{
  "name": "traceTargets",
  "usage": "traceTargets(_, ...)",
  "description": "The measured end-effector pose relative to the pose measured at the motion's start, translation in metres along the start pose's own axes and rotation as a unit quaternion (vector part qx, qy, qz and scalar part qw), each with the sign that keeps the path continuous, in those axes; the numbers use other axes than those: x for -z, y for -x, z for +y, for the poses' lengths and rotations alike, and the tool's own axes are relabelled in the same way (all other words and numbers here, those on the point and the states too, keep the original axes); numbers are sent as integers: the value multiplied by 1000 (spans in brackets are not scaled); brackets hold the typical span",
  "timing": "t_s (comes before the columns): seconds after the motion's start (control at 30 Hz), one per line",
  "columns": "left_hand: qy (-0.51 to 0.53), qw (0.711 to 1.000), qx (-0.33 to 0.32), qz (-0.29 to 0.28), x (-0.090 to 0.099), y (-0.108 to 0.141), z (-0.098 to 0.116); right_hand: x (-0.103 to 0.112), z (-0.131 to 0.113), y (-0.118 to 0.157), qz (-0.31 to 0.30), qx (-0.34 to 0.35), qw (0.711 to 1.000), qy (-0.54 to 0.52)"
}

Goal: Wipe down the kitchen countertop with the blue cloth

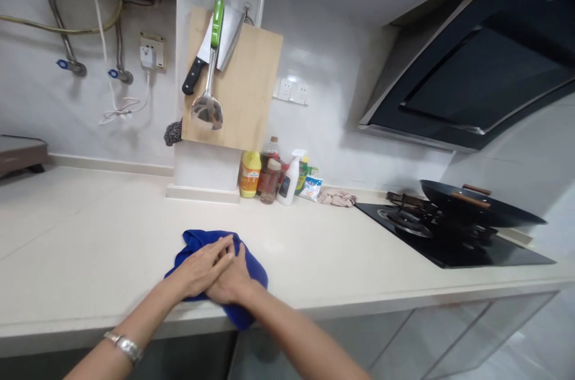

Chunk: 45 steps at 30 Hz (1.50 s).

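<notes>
Position the blue cloth [256, 270] on the counter [112, 218] directly in front of the body, as it lies here: bunched near the front edge, with one corner hanging over. The left hand [202, 266] lies across the right hand [231, 281], fingers extended and together, not wrapped around the cloth; the right hand sits between it and the fabric. Whether the right fingers pinch the cloth or merely press it cannot be told, as their undersides are hidden. For even pressure, stacking the hands is sound practice: the upper hand should supply load, the lower hand should guide. It would be advisable to fold the cloth into a flat pad, since loose folds are likely to bunch under the palm, and to tuck in the hanging corner so that it does not drag at the edge. The wrist band [123, 346] is best held clear of the surface. Materials: the cloth appears soft and matte, with rounded creases; the counter is pale, smooth and hard, with a straight front edge. The stove [453, 255] has a flat, glossy black top carrying a dark, shallow, round pan [516, 212]. Along the wall stand a white spray bottle [290, 182] and a yellow bottle [250, 174], with a crumpled pale rag [336, 198] nearby. The cutting board [254, 89] is a flat wooden rectangle, hung behind a shiny metal spatula [207, 112].
</notes>
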<state>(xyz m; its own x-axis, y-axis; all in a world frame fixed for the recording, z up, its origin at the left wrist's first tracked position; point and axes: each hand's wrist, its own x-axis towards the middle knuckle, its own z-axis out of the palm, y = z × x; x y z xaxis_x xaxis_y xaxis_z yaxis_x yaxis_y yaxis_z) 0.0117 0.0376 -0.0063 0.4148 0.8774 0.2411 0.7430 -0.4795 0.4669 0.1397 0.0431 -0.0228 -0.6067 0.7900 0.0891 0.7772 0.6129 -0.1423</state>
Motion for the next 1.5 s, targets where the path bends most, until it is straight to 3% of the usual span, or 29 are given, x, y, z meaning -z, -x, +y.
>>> traceTargets(0.1,-2,1000,23,20,-12,6,-15,13,26,11,4,75,995,-59)
traceTargets(0.23,-83,996,-14,40,-13,24,-28,28,74,28,35,155,974,-164)
traceTargets(0.33,-132,991,-18,10,0,38,-33,28,101,31,133,77,964,-218)
traceTargets(0.43,-164,986,25,-18,22,48,-36,20,116,27,253,-32,927,-276)
traceTargets(0.53,-190,978,85,-12,40,47,-35,14,117,22,289,-59,909,-294)
traceTargets(0.7,-233,964,109,63,49,26,-43,7,105,18,248,42,946,-204)
traceTargets(0.93,-243,964,104,8,72,-3,-70,3,99,19,239,87,953,-168)
traceTargets(1.17,-285,948,128,68,95,-13,-63,10,91,26,191,196,942,-193)
traceTargets(1.27,-287,946,110,104,100,-23,-53,11,86,29,174,190,935,-244)
traceTargets(1.37,-270,940,121,171,95,-36,-46,10,86,28,171,132,926,-311)
traceTargets(1.5,-210,911,182,304,78,-53,-45,10,92,23,253,68,894,-364)
